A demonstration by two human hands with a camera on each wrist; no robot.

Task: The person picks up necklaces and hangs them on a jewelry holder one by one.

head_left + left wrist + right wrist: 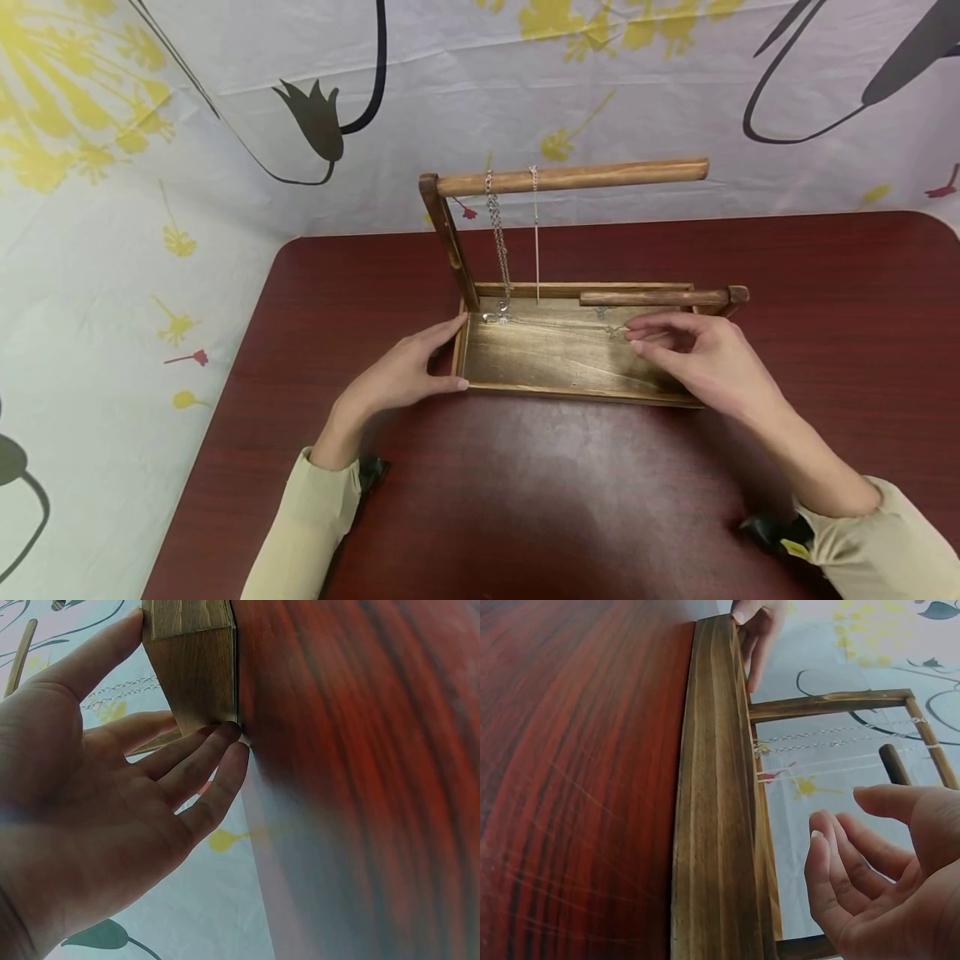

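Observation:
A wooden jewelry stand (570, 375) with a tray base stands on the table. My left hand (405, 367) rests at the tray's left end, thumb at the front corner and fingers along the side; in the left wrist view its fingers (217, 765) are extended beside the wood. My right hand (708, 358) is over the tray's right part, fingers bent, fingertips close to the end of a thin silver chain (558, 324) in the tray. In the right wrist view, a gap shows between its thumb and fingers (821, 877), with nothing visible between them.
A silver chain necklace (498, 237) and a thinner necklace (537, 242) hang from the upper bar (622, 175). The shorter lower bar (652, 297) sticks out from a post on the right. Behind the dark red table (360, 283) hangs a flower-printed cloth (420, 83).

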